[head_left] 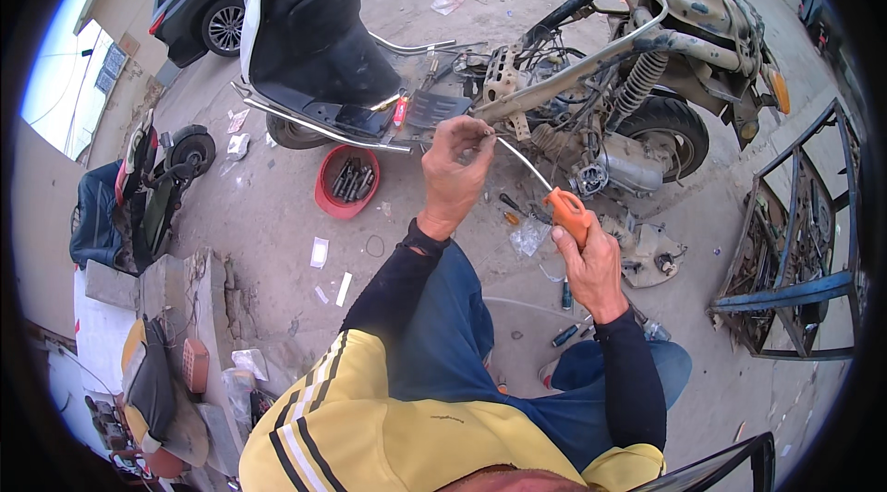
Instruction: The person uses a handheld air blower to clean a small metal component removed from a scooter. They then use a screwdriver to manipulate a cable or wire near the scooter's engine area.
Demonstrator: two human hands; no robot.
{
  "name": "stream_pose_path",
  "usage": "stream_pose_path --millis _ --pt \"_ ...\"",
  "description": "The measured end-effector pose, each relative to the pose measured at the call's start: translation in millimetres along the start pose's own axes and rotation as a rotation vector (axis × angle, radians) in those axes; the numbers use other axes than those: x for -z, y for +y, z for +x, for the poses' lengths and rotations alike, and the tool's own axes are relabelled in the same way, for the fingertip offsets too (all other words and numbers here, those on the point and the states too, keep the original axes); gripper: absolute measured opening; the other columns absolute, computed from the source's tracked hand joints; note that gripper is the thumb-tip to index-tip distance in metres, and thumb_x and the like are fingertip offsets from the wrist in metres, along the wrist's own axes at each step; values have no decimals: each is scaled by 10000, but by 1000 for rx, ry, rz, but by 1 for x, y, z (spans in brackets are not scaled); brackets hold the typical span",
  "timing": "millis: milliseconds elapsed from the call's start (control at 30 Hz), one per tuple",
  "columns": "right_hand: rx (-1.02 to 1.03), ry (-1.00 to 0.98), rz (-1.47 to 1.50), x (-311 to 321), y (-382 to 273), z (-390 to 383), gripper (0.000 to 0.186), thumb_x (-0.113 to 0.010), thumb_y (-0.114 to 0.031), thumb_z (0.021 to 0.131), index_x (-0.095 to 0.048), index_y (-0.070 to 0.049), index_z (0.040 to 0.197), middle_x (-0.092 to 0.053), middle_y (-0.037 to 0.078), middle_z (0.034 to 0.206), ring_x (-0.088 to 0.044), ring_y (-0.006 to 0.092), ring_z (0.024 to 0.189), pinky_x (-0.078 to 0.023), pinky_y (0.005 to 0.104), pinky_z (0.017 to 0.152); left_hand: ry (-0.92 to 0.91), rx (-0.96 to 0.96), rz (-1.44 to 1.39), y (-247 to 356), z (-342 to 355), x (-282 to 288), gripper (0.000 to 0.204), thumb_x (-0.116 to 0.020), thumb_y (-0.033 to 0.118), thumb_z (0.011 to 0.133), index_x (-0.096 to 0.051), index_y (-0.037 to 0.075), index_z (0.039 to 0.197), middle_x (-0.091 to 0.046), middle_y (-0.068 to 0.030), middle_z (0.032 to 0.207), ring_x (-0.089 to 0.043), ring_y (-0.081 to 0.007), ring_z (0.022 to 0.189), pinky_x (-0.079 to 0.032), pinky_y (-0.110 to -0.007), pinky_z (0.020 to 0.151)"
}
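My right hand (591, 270) is wrapped round an orange-handled tool (567, 213) with a thin, pale, curved shaft. The shaft slants up and left to my left hand (455, 169), whose fingers are pinched together at its tip. Whether they grip the tip itself or something small there is hidden. Both hands are held up in front of a partly stripped motor scooter (554, 90). Its engine (601, 164) lies bare just beyond the tool. On the scooter's footboard (434, 109), past my left hand, lies a small red item (400, 111).
A red bowl (347, 180) of metal parts stands on the ground at left. Screwdrivers (565, 335), a plastic bag (529, 237) and a dirty metal cover (651, 255) lie right of my legs. A rusty metal frame (785, 289) stands far right. Another small scooter (139, 187) is at far left.
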State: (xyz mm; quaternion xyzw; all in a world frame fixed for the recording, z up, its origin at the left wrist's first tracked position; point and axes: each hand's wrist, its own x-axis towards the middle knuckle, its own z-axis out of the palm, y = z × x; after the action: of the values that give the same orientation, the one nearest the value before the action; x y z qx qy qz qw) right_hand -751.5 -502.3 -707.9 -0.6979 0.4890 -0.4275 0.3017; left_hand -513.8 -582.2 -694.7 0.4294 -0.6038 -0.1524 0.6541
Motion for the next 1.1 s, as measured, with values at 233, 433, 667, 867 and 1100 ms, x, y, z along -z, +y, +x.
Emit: stream_pose_path --millis 233,433,667,867,1100 --pt "25 -27 -50 2 2 0 306 -659 -187 1016 -616 -5 1259 -698 120 771 -726 227 682 -531 352 634 12 -141 69 2 1 -1 307 -761 -71 869 -620 19 1126 -739 -79 1018 -752 -156 891 -606 -281 798" --pt "20 -27 -39 3 2 -1 303 -663 -190 1015 -623 -7 1253 -689 115 768 -702 230 666 -524 352 640 20 -156 80 7 2 -2 300 -758 -70 872 -620 16 1125 -741 -71 1004 -748 -147 882 -604 -283 793" --pt "-14 5 41 4 -5 -1 316 -706 -246 980 -636 -38 1208 -655 198 769 -660 396 692 -488 439 624 -49 452 -583 5 6 5 273 -697 17 973 -643 3 1241 -721 -89 1063 -718 -181 950 -619 -330 841" --pt "13 8 41 4 -4 0 321 -710 -251 976 -642 -43 1211 -658 190 767 -668 395 710 -493 439 636 -111 752 -1094 -13 4 11 245 -610 53 1030 -641 8 1268 -709 -86 1120 -700 -187 1032 -600 -325 910" --pt "-11 -28 20 8 -9 -1 292 -706 -235 980 -636 -46 1191 -639 177 737 -639 392 664 -480 442 617 -102 810 -1151 -16 3 7 232 -603 46 1031 -645 7 1256 -707 -91 1120 -702 -194 1028 -602 -329 922"
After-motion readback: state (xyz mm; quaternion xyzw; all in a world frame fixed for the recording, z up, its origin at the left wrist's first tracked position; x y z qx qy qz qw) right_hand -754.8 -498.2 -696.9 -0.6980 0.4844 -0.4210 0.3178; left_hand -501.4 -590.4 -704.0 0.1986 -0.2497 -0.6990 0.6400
